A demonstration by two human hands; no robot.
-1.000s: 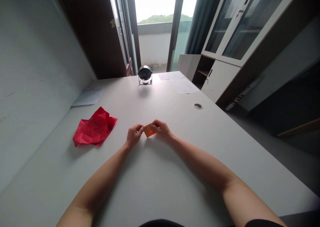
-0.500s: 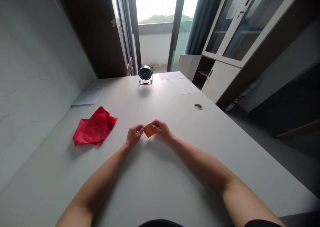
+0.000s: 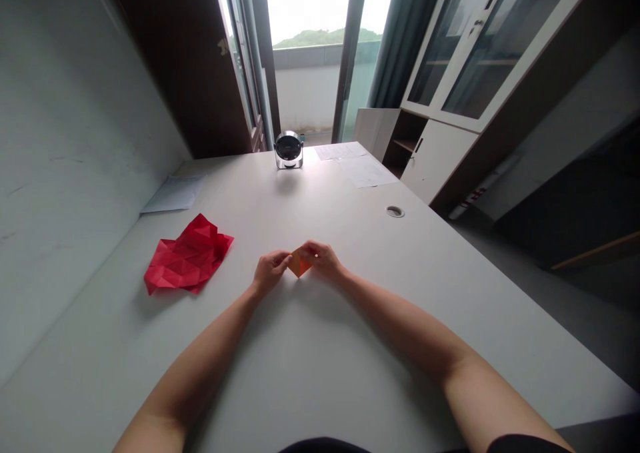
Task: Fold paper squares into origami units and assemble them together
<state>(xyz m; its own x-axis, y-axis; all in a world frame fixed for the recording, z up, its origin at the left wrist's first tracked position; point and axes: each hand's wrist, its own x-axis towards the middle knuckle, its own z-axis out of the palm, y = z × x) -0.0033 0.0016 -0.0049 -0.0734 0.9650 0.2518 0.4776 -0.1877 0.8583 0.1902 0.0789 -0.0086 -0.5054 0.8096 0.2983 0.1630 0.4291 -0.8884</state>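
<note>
Between my two hands is a small folded piece of orange paper (image 3: 299,266), one corner pointing down toward me. My left hand (image 3: 271,268) pinches its left corner between thumb and fingers. On the other side, my right hand (image 3: 320,256) grips the right part, and its fingers cover some of that edge. The paper is just above or on the white table (image 3: 310,373); I cannot tell which. To the left lies a creased sheet of red paper (image 3: 187,256), partly raised off the surface.
A round black and silver device on a stand (image 3: 289,150) is at the table's far edge. White sheets (image 3: 367,172) lie at the far right, and more papers (image 3: 173,193) by the left wall. A cable hole (image 3: 395,211) is set in the tabletop.
The view has shifted slightly. My right fingers have moved a little on the orange paper, which shows a bit more of its face; both hands keep their hold.
</note>
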